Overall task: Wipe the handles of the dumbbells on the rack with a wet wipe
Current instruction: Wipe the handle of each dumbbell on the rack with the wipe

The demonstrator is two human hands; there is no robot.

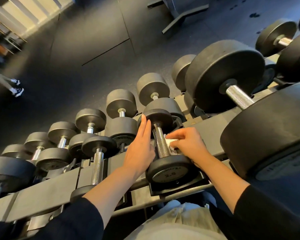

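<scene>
wiping a knurled steel handle (160, 142)
right hand (189, 144) pinches crumpled white wipe (171, 143); left hand (139, 149) flat, fingers straight, on round black dumbbell (170, 170).

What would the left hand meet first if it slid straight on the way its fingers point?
Probably the dumbbell's far head: the left hand's fingertips already lie at its edge, though depth is unclear.

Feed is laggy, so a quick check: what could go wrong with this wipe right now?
The right hand pinches the wet wipe against only one side of the 2.5 dumbbell's handle, so the far side may stay unwiped. The left hand lies flat and open beside it, so the dumbbell could roll.
</scene>
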